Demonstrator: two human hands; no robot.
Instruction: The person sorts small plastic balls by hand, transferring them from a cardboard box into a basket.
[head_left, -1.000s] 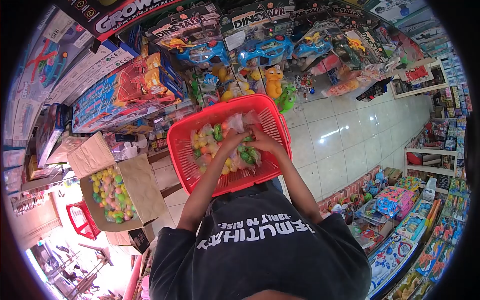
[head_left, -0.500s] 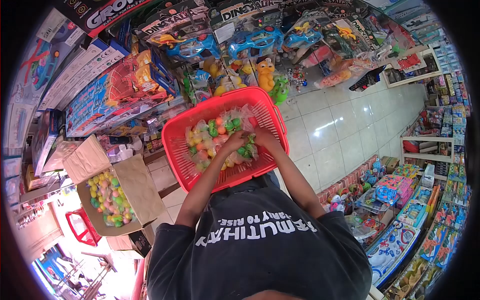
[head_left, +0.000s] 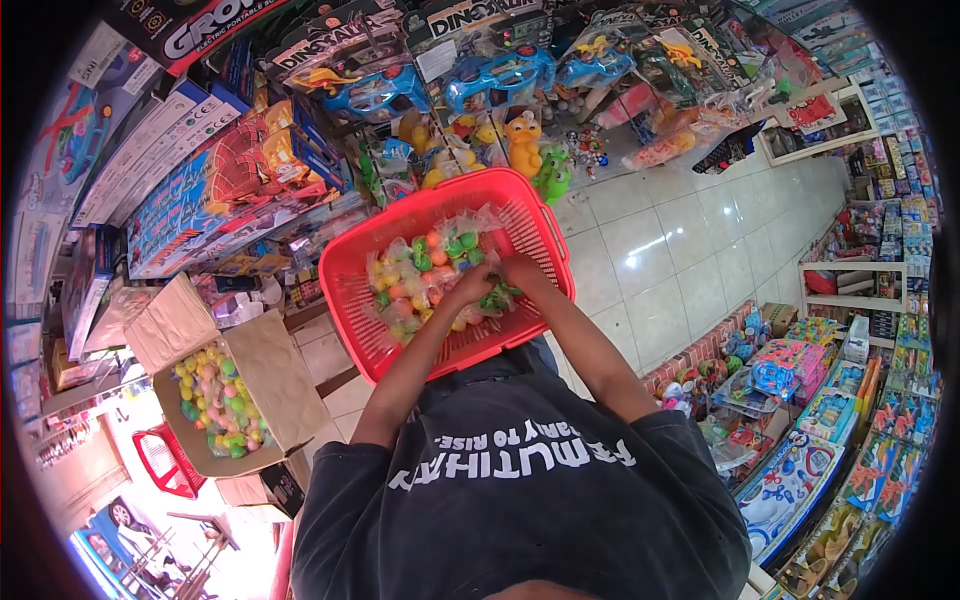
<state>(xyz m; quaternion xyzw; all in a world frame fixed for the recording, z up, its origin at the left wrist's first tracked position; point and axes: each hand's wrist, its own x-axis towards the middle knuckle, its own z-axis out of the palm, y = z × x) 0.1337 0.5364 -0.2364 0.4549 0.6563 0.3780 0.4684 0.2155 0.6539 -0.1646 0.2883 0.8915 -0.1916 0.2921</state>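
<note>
A red plastic basket rests in front of my body, holding clear plastic packets of small coloured balls in green, orange and yellow. My left hand is inside the basket, fingers bent and pinched at a clear packet with green pieces. Close beside it, my right hand is also closed at that packet, near the basket's right side. The fingertips of both hands are partly hidden, and the exact grip is hard to see.
An open cardboard box with similar coloured balls stands at left. Another red basket lies beyond it. Boxed toys and hanging dinosaur packs line the back. Tiled floor extends right, towards toy displays.
The view has shifted slightly. My hands stay together over the same corner of the basket, with small finger movements; less clear plastic shows beside my right hand.
</note>
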